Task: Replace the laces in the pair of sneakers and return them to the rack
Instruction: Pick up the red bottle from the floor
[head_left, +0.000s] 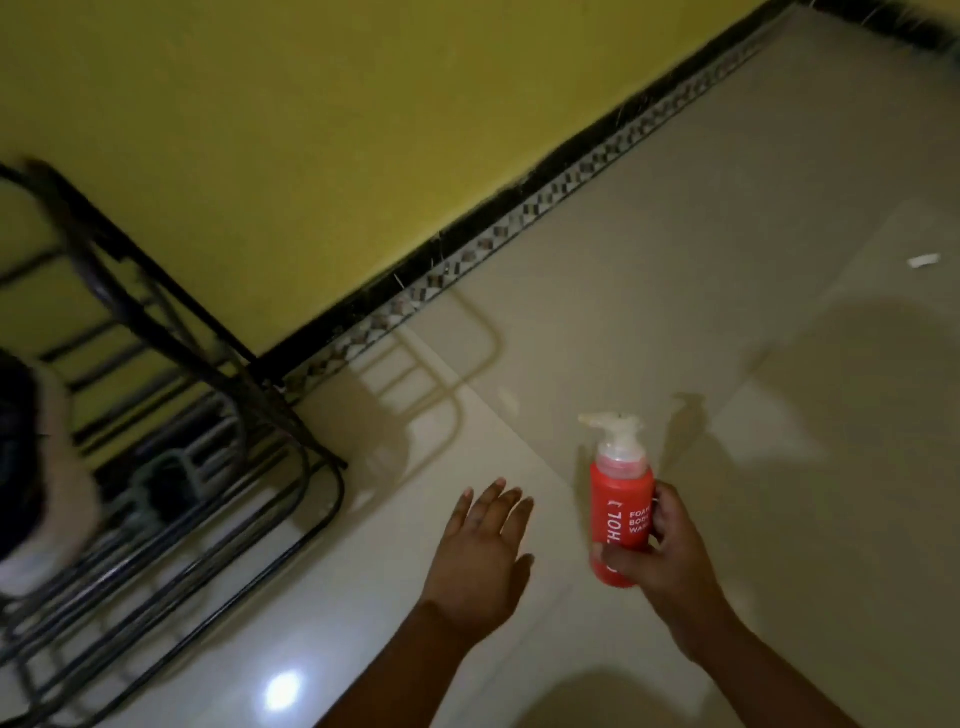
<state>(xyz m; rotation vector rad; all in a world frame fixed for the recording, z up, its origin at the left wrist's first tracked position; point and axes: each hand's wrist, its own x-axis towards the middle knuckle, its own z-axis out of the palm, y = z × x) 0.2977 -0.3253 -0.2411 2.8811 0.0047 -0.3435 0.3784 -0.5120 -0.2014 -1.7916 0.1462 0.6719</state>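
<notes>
A black metal shoe rack stands at the left against the yellow wall. On it, at the far left edge, sits a blurred black-and-white sneaker, and a dark shoe lies on a lower shelf. My right hand is shut on a red foam body wash bottle with a white pump, held upright above the floor. My left hand hovers flat over the tiles with fingers spread, holding nothing. No laces are visible.
The floor is glossy cream tile with a black and checkered skirting along the yellow wall. A small white scrap lies on the floor at the far right.
</notes>
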